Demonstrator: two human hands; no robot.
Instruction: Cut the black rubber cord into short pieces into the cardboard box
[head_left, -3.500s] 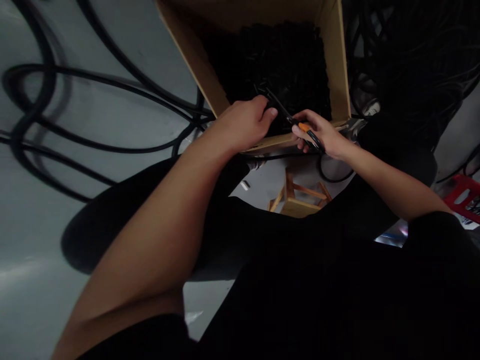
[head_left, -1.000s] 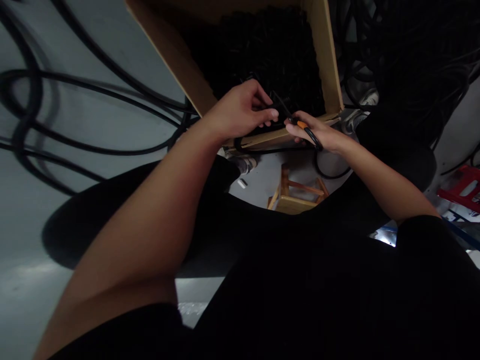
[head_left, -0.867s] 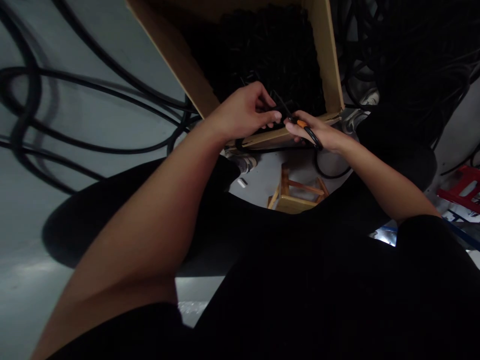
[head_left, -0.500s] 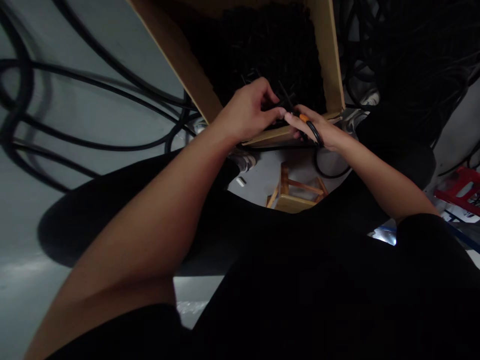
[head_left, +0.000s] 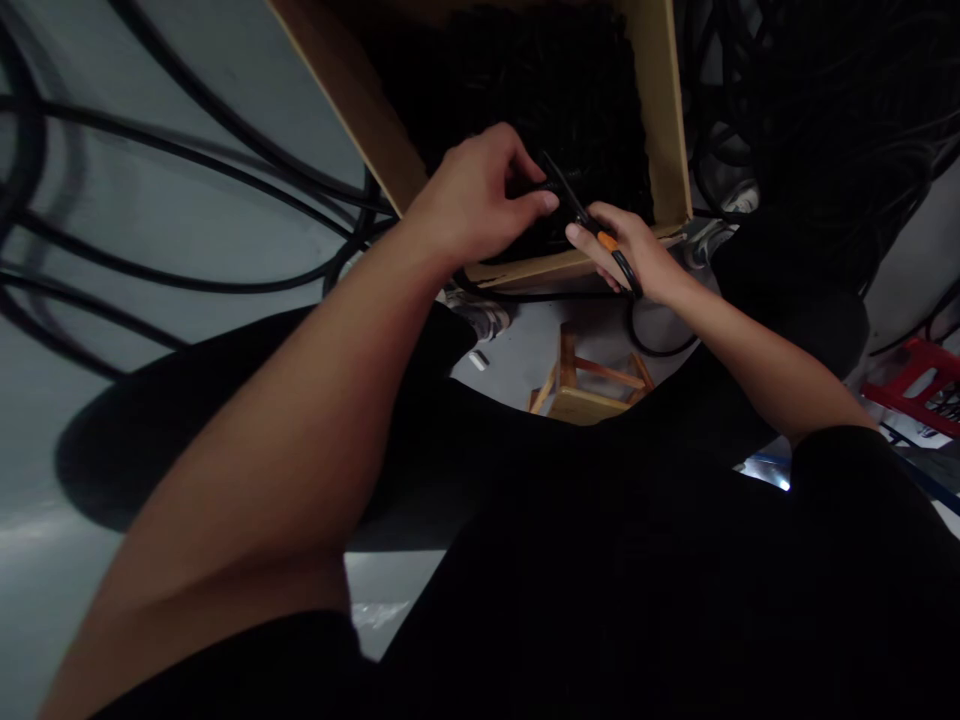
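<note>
My right hand (head_left: 626, 250) is closed on black scissors (head_left: 577, 205) with an orange part near the handle; the blades point up and left. Just left of the blades, my left hand (head_left: 487, 200) is closed in a pinch, with a small dark piece seeming to stick out between thumb and fingers, too dark to name. Both hands are over the near edge of an open cardboard box (head_left: 666, 110). Many short black pieces (head_left: 555, 80) fill the box.
Thick black cables (head_left: 187, 180) loop over the grey floor at the left. A dark tangle of cables (head_left: 825, 130) lies at the right. Below the box are a small wooden stool (head_left: 589, 403) and a white bit (head_left: 478, 360). A red plastic object (head_left: 915, 380) is at the far right.
My left hand has moved up and left, away from my right hand. The scissors show more of their length between the hands. The view has shifted slightly.
</note>
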